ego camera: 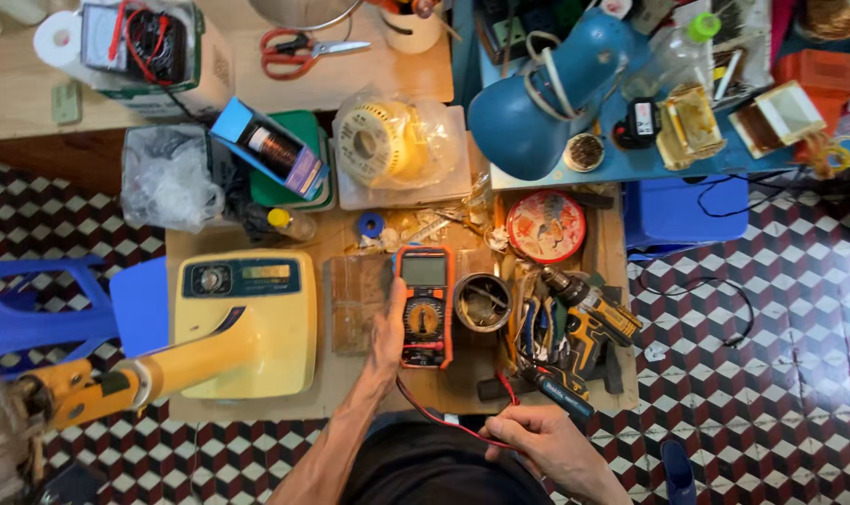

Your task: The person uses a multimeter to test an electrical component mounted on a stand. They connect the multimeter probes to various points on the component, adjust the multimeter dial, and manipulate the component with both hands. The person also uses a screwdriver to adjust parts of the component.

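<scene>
Thin red test leads (444, 418) are pinched in the closed right hand (534, 436) at 6 o'clock. The rectangular orange-cased multimeter (426, 306), lying flat at board centre, is gripped along its left edge by the left hand (385, 335), fingers curled, forearm extended.

**A little fix-it workshop**

This is a place where broken electric things get fixed. The low wooden table (257, 397) is crowded with tools: an orange test meter (425, 304), a yellow drill (589, 323), red scissors (294, 51) and a yellow fan base (247, 323) lying on it.
</scene>
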Available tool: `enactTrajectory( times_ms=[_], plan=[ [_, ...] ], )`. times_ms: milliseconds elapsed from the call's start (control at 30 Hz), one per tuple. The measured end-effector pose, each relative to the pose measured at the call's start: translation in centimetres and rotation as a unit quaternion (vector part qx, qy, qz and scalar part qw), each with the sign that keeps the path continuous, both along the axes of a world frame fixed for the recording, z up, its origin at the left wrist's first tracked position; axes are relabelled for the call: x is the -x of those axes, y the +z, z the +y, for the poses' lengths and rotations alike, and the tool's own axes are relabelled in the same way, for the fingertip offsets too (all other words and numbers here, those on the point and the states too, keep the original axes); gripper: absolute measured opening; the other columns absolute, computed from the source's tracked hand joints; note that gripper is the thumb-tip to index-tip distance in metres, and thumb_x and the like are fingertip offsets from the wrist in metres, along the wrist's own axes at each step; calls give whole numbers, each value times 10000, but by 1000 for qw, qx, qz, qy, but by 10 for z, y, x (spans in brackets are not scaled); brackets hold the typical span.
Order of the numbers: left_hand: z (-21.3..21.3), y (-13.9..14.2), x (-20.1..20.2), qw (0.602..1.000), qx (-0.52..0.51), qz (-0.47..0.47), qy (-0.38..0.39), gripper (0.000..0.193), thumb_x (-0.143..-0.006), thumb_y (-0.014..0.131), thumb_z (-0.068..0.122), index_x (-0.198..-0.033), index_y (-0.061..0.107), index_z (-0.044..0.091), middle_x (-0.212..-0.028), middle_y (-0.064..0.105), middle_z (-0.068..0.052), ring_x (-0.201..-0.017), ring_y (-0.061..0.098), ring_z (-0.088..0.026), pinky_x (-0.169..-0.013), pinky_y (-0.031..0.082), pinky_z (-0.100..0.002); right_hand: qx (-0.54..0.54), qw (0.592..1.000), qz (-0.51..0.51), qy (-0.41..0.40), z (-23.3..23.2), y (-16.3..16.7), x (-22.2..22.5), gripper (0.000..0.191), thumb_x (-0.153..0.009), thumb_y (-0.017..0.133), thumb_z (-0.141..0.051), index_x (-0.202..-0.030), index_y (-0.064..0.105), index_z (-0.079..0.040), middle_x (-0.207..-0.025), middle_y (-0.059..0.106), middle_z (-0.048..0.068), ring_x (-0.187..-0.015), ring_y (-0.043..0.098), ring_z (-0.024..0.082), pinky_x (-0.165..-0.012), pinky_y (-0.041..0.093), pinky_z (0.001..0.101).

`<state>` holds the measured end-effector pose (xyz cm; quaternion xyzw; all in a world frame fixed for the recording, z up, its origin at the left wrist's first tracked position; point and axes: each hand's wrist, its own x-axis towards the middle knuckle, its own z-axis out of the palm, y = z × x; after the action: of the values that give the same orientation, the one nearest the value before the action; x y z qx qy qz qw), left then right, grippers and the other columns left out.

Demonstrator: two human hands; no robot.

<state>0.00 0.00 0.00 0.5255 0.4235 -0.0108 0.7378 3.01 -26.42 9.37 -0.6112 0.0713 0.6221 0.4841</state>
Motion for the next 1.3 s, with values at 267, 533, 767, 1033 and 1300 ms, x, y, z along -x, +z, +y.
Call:
enactTrajectory(
  times_ms=[267, 533, 767, 1033, 1300],
  plan=[
    [30, -43, 81, 996, -87, 4, 11, 633, -1012, 454, 566, -1163, 705, 5, -1000, 741, -66, -876, 676, -155, -791, 552, -302, -56, 995, -42, 75, 37, -32, 6, 348, -984, 613, -302, -980, 753, 16, -781, 754, 17, -489, 458, 35, -437, 374, 211],
    [-47, -41, -15, 996, -68, -26, -52, 553, -972, 592, 512, -1127, 664, -13, -975, 726, -94, -860, 639, -124, -750, 534, -287, 29, 998, -57, -13, -4, -15, -4, 351, -968, 637, -298, -1078, 758, 12, -848, 766, 48, -466, 449, 39, -420, 374, 199],
    [-65, -39, -81, 986, 32, -71, -146, 597, -986, 580, 548, -1015, 719, -32, -878, 735, -82, -732, 643, -103, -647, 532, -264, -6, 974, -13, -224, -39, -11, 15, 344, -953, 625, -184, -1198, 696, 46, -944, 759, 156, -471, 518, 63, -353, 358, 189],
    [-62, -46, -146, 971, 70, -32, -226, 570, -924, 631, 544, -989, 754, -8, -860, 765, -84, -705, 694, -138, -632, 557, -295, -172, 910, 37, -376, -52, -17, 23, 455, -981, 571, -171, -1345, 569, 102, -1169, 683, 277, -620, 585, 117, -418, 443, 211],
    [-65, -89, -236, 938, -85, -24, -336, 675, -865, 682, 582, -1084, 789, -48, -1015, 789, -125, -900, 741, -178, -819, 562, -310, -323, 843, 32, -429, 2, -10, 8, 775, -938, 686, -330, -1531, 362, 49, -1481, 503, 222, -946, 626, 200, -645, 517, 289]
  ],
)
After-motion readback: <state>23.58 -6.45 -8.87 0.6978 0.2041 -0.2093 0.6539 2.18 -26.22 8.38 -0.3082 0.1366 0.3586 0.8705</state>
